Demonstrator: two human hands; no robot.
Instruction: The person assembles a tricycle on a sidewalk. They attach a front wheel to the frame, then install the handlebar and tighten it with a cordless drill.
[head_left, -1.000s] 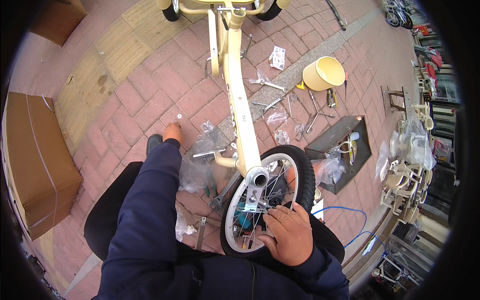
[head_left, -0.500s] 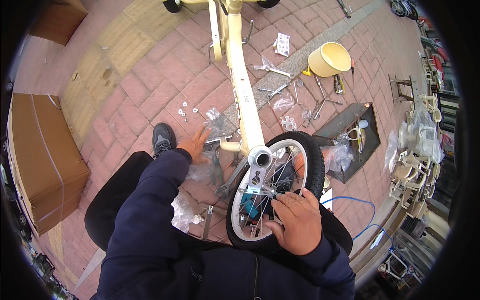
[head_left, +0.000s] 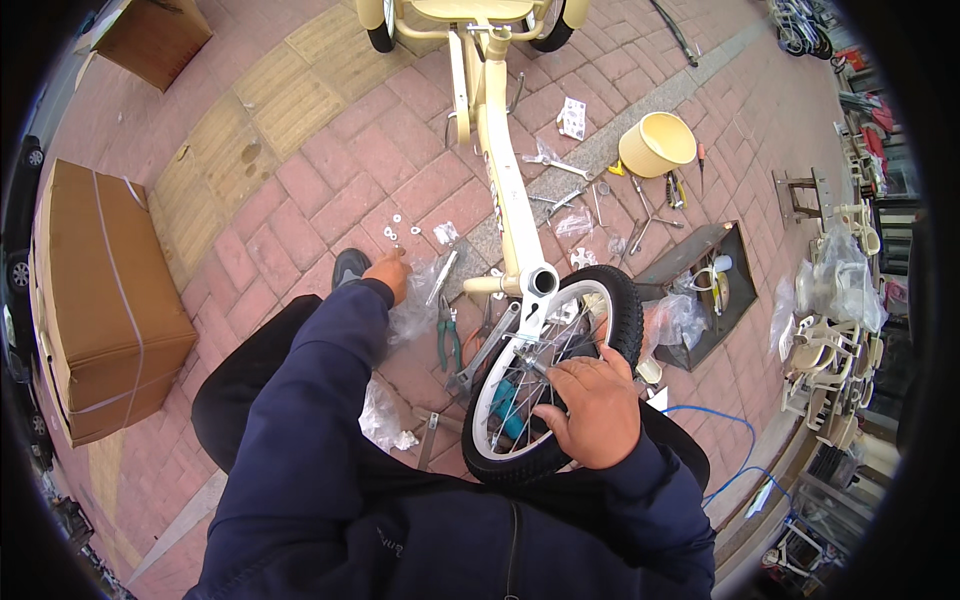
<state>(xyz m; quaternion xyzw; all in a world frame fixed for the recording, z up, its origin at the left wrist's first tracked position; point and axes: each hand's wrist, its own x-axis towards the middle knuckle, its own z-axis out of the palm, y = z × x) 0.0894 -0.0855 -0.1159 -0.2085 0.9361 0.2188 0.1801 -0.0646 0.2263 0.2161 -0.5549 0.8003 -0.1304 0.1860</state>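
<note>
A small bicycle wheel (head_left: 627,310) with a black knobby tyre and white rim stands between my knees, under the fork (head_left: 530,318) of a cream tricycle frame (head_left: 499,140). My right hand (head_left: 597,408) lies over the wheel's near side. Its fingertips touch the axle end by the fork, and the thumb is spread apart. My left hand (head_left: 386,277) reaches down to the paving by my shoe, fingers extended beside a few small white washers or nuts (head_left: 390,233). Whether it touches one is too small to tell. A clear plastic bag (head_left: 410,312) lies just beside that hand.
Green-handled pliers (head_left: 449,340) and a large wrench (head_left: 480,360) lie left of the wheel. Beyond it are several wrenches (head_left: 655,220), a cream bucket (head_left: 657,145) and a metal tray (head_left: 742,290) with plastic bags. A cardboard box (head_left: 125,310) stands at left; cream parts (head_left: 825,350) lie at right.
My left hand has moved away from the tools, up to the small washers, its fingers drawing closer together. My right hand stays on the wheel by the axle. The view has shifted slightly.
</note>
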